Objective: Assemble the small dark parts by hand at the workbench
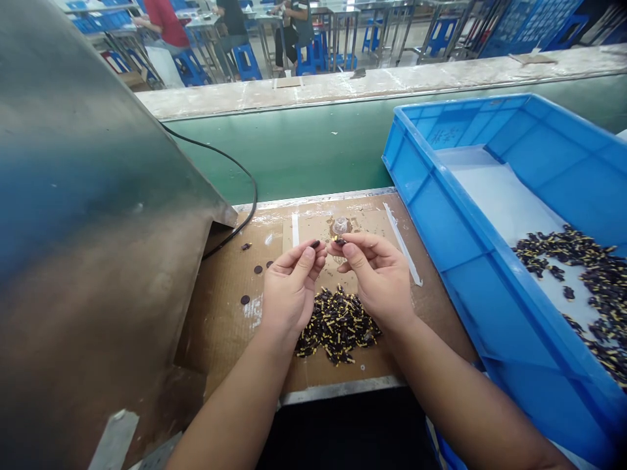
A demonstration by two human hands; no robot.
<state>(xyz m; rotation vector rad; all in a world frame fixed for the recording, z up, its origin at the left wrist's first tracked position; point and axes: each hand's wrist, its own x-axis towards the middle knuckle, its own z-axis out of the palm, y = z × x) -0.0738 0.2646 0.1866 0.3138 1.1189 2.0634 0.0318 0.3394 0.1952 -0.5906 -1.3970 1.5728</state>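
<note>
Between thumb and fingers, my left hand (294, 281) pinches a small dark piece (315, 244). My right hand (379, 271) holds a small black-and-yellow part (339, 241) the same way, a short gap to the right of the left fingertips. Below both hands, a pile of black-and-yellow parts (337, 326) lies on the cardboard sheet (220, 339). Just beyond the fingertips stands a small clear cup (341, 226). Dark round discs (245, 299) and one loose part (246, 247) lie to the left of my hands.
At the right, a blue crate (470, 241) holds white sheeting and many similar parts. A large metal housing (98, 215) fills the left, with a black cable (225, 153) beside it. Behind the green belt (294, 150), people sit on blue stools.
</note>
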